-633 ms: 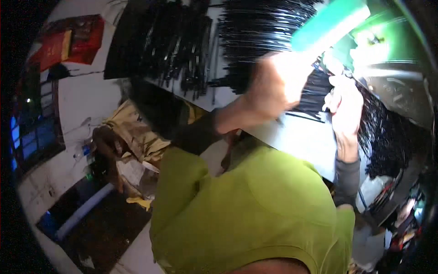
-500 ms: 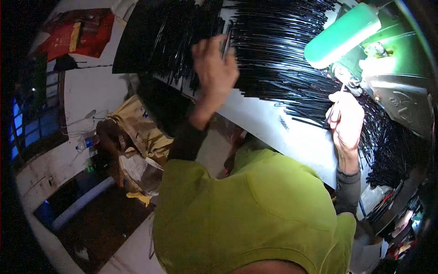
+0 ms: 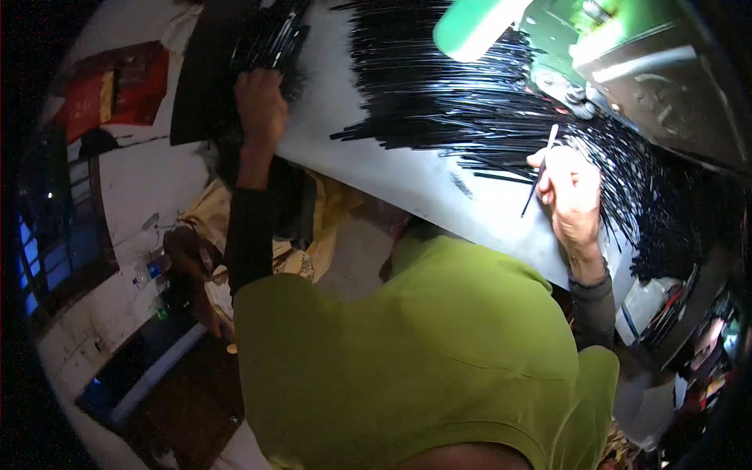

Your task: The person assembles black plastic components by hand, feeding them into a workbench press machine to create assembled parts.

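My left hand (image 3: 262,110) is closed over a loose bundle of black incense sticks (image 3: 276,35) at the far left of the table, its fingertips partly hidden against them. My right hand (image 3: 576,192) pinches a single thin incense stick (image 3: 528,202), dark along its length with a pale upper end, held slanting above the table. Left of that hand lies a broad layer of black incense sticks (image 3: 431,94), mostly side by side. A tangled heap of black sticks (image 3: 658,200) is to its right.
Bare grey metal tabletop (image 3: 325,94) shows between the bundle and the layer. A green machine (image 3: 658,86) with a rounded green-white part (image 3: 478,27) stands at the far right. Beyond the table's left end is a red sheet (image 3: 149,86). Sacks (image 3: 207,211) lie below left.
My left hand has moved left from the spread sticks, and the sticks there are now gathered at the far left, baring grey tabletop. My right hand's stick is lower, away from the machine.
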### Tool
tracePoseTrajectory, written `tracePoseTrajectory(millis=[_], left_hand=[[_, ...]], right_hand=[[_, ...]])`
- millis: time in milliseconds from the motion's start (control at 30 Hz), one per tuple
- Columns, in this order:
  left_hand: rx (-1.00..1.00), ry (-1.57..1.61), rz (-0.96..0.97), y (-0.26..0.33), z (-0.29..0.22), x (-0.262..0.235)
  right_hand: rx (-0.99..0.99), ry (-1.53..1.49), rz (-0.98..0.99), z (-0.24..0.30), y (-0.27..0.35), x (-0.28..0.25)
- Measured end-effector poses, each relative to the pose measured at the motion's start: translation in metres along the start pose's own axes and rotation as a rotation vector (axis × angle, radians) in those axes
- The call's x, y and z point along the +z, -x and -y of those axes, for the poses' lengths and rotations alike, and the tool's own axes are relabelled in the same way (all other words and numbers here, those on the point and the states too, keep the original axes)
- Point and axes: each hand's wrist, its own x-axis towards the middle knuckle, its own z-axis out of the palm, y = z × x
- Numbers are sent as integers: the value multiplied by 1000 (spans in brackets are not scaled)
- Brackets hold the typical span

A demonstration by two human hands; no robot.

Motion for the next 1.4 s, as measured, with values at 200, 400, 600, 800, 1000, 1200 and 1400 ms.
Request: tracePoseTrajectory(millis=[200,400,600,800,1000,1200,1400], left_hand=[[-193,177,46,-39,-63,-42],[21,794,-4,-89,-180,-53],[174,706,-4,-123,-208,-33],[169,1064,-82,-122,-205,-16],[203,1061,-277,-131,-207,-23],[146,1062,-82,-122,-255,-47],[30,1162,35,-116,-267,-42]], right_hand=[[5,36,-24,-6,20,-5],[63,-129,22,-13,25,-7],[-146,-211,-118,-31,38,-20],[-281,86,-310,-44,61,-39],[-531,1050,-14,-24,65,-47],[-236,445,-316,-28,24,-18],[-213,131,-302,-13,-9,-3]])
